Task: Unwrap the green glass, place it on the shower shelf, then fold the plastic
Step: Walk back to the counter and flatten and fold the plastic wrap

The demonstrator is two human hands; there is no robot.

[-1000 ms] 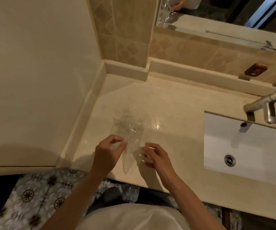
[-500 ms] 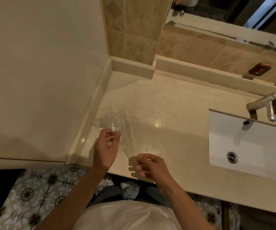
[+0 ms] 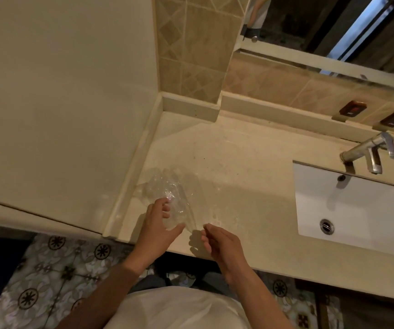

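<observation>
A crinkled sheet of clear plastic (image 3: 167, 193) lies on the beige counter (image 3: 238, 186) near its left corner. My left hand (image 3: 159, 224) rests on the plastic's near part, fingers and thumb pinching it. My right hand (image 3: 222, 243) sits just right of it at the counter's front edge, fingertips pinched on the plastic's thin near corner. The green glass and the shower shelf are not in view.
A white sink basin (image 3: 357, 210) with a drain is set into the counter at right, under a chrome faucet (image 3: 369, 153). A plain wall stands at left, tiled wall and mirror (image 3: 321, 32) behind. Patterned floor tiles (image 3: 48, 281) lie below.
The plastic has been spread out and shifted left toward the corner. My left hand went from a tight pinch to a wider hold on it, while my right hand stayed at the near corner.
</observation>
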